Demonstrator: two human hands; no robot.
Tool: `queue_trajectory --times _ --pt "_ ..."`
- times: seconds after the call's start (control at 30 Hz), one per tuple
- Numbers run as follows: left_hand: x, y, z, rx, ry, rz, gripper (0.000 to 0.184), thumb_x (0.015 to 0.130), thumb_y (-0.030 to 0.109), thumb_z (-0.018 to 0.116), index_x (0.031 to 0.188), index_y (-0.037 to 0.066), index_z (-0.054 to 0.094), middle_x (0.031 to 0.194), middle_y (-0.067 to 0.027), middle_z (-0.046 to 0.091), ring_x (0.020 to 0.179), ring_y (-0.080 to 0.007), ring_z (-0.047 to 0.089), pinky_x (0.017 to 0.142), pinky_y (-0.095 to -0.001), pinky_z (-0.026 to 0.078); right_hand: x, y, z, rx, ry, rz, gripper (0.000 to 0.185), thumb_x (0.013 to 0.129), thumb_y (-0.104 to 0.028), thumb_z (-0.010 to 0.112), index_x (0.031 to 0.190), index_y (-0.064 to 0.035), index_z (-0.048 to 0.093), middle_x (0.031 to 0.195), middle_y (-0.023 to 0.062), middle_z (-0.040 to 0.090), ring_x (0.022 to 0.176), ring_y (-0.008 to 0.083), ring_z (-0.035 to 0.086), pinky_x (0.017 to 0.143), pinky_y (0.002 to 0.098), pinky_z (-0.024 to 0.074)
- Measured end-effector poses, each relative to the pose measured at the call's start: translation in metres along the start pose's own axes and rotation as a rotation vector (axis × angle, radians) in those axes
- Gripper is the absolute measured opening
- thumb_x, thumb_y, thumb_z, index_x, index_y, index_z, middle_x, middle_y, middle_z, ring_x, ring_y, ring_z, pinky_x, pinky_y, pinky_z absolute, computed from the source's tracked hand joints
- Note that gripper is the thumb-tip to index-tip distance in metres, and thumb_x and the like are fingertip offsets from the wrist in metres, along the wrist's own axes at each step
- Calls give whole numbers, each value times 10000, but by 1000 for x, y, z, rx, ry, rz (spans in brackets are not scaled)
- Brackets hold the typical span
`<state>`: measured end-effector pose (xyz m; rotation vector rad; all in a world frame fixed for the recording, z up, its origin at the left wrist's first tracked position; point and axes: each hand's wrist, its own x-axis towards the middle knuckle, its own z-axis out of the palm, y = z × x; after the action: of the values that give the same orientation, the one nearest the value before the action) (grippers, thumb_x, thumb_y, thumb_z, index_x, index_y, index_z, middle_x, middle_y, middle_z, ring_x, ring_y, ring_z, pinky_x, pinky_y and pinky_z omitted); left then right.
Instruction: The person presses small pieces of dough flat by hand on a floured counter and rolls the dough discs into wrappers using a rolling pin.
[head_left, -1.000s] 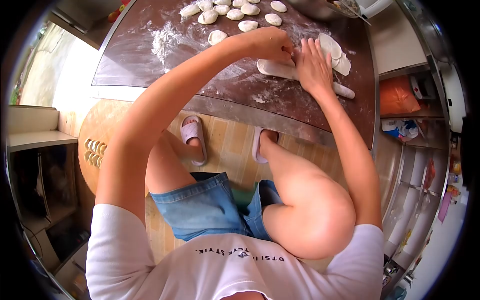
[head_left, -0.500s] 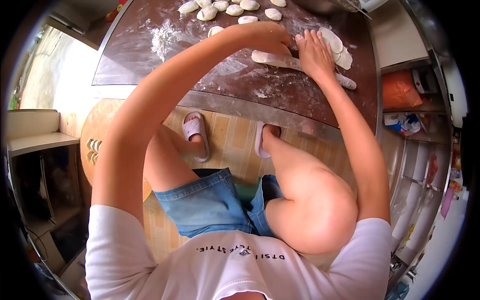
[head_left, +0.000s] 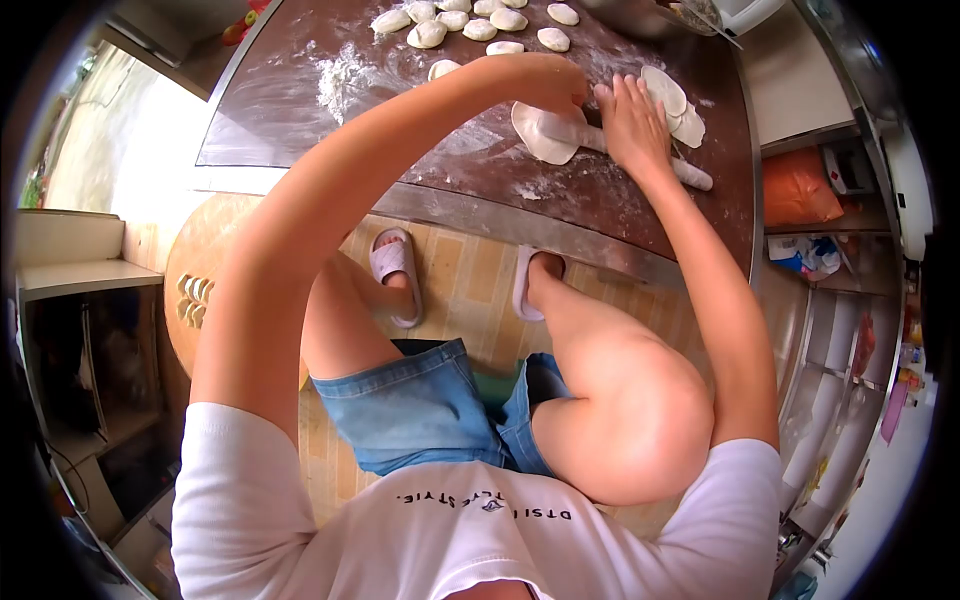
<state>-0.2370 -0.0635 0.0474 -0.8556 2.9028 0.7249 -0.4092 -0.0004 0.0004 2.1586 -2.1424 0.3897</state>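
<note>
A round, flat dough wrapper [head_left: 541, 147] lies on the floured dark table [head_left: 450, 172]. Across it rests a pale rolling pin [head_left: 692, 175], its left end on the dough. My right hand [head_left: 636, 125] lies flat over the pin, fingers stretched out and together. At the wrapper's far edge, my left hand [head_left: 553, 82] is curled closed and appears to pinch the dough; its fingertips are partly hidden. Beyond my right hand are a few rolled wrappers [head_left: 664, 90], overlapping one another.
Several flattened dough pieces [head_left: 427, 35] lie toward the table's far side. Loose flour [head_left: 342, 85] is spread at left. A metal bowl [head_left: 640, 15] stands at the far right. Below left, a round board [head_left: 190, 235] carries small pale pieces [head_left: 194, 288]. Shelves hold an orange bag [head_left: 803, 188].
The wrapper now shows as a wide disc beneath the pin's left end, where before it looked like a narrow strip along the pin. Both hands stay close to their places.
</note>
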Motion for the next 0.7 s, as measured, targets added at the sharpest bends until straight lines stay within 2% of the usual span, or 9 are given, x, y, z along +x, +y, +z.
queue_trajectory --times 0.03,0.17,0.23,0.4,0.5,0.53,0.63,0.67,0.7 --pt "0 1 -2 11 1 8 249 744 161 626 962 50 669 897 -111 679 826 -294 644 698 -370 497 -18 -4 -4 -8 13 -49 591 982 -432 307 1341 24 420 1427 211 381 1365 332 300 1117 470 201" --pt "-7 -6 1 -275 12 3 185 732 163 630 873 45 653 823 -88 661 765 -229 630 660 -351 486 -96 -15 -35 105 -85 -127 553 981 -383 356 1329 39 441 1411 231 393 1355 338 319 1109 479 212" --pt "-6 -15 7 -205 76 68 162 755 132 614 879 29 628 775 -91 639 732 -216 614 654 -350 479 -92 -12 -27 70 -32 -156 549 979 -379 367 1316 46 448 1397 236 407 1347 346 329 1106 486 216" --pt "-8 -2 -1 -70 21 -46 336 755 155 646 1070 36 640 989 -151 670 913 -274 641 774 -369 498 -15 -9 -6 -7 26 -24 560 975 -408 357 1336 13 437 1396 228 413 1341 342 339 1103 478 229" --pt "-4 -12 8 4 78 35 422 746 171 657 1150 56 626 1062 -164 662 978 -289 636 811 -366 501 -42 -10 -5 10 35 -74 565 974 -409 362 1331 22 438 1401 229 407 1341 344 339 1099 486 234" --pt "-7 -10 7 -94 98 8 354 747 166 645 1079 41 638 998 -150 672 921 -290 640 773 -373 501 -61 -13 -16 51 -17 -108 563 975 -404 362 1320 33 446 1403 230 403 1346 342 332 1099 490 230" --pt "-17 0 0 -205 41 -79 292 748 155 628 1011 28 629 941 -140 670 873 -299 634 748 -378 494 -93 -18 -28 78 -36 -145 539 977 -377 363 1306 37 462 1395 227 415 1345 341 333 1099 489 227" --pt "-13 -12 4 -177 44 42 246 749 143 610 968 30 615 895 -131 661 825 -286 626 714 -375 485 -87 -17 -24 68 -16 -140 537 977 -376 361 1305 37 462 1391 225 419 1345 342 333 1099 488 228" --pt "-11 -14 6 -151 61 47 270 751 177 619 982 38 628 906 -133 664 838 -278 629 721 -372 487 -70 -14 -17 57 12 -140 535 978 -375 358 1304 36 462 1388 224 424 1344 343 334 1099 487 228"
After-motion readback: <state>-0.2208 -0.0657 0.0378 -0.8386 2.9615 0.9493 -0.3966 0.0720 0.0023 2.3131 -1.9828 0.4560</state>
